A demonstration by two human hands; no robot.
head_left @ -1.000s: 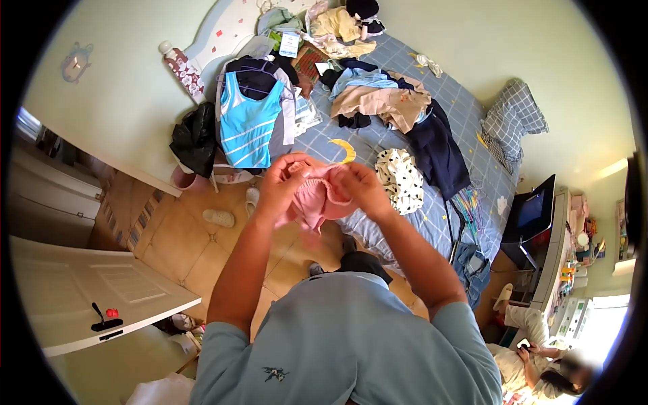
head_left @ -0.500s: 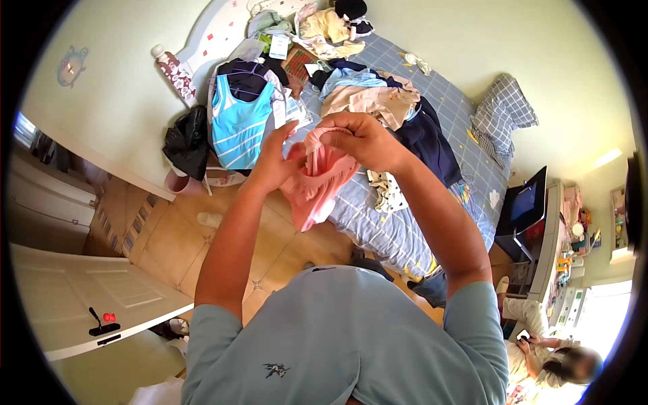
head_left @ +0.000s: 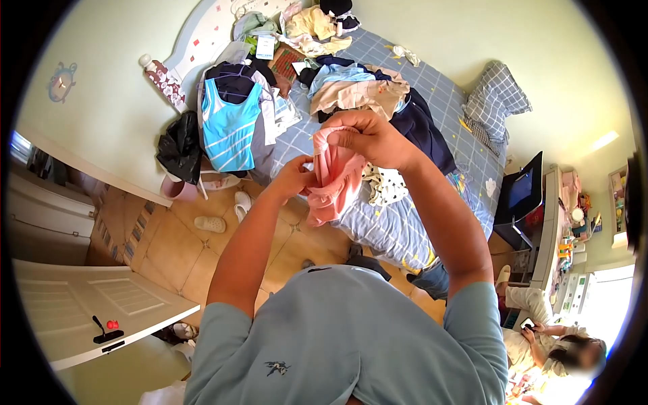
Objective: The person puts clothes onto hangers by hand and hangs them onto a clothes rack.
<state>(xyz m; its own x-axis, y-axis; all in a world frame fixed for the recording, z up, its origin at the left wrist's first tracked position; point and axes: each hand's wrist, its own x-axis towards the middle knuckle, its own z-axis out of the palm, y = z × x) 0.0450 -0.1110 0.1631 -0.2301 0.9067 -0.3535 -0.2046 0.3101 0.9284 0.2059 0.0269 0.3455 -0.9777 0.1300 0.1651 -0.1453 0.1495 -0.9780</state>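
A pink garment [head_left: 335,194] with a gathered edge hangs in front of me, above the near side of the bed; I cannot tell its exact kind. My right hand [head_left: 365,139] pinches its top edge between thumb and fingers. At its left side my left hand [head_left: 295,178] is closed on the cloth, with the thumb at the opening. Just behind the garment lies a white cloth with black spots [head_left: 386,187]. Beyond my right hand are a beige garment [head_left: 364,92] and a dark navy garment [head_left: 426,138].
The blue checked bed [head_left: 385,233] carries heaped clothes. A bright blue tank top [head_left: 231,125] hangs at its left, beside a black bag [head_left: 180,145]. White shoes [head_left: 210,224] lie on the tiled floor. A seated person [head_left: 540,341] holds a phone at lower right.
My left hand has moved down along the pink garment and its fingers have closed in on the cloth. The garment hangs narrower now. My right hand keeps its pinch; the view has shifted slightly.
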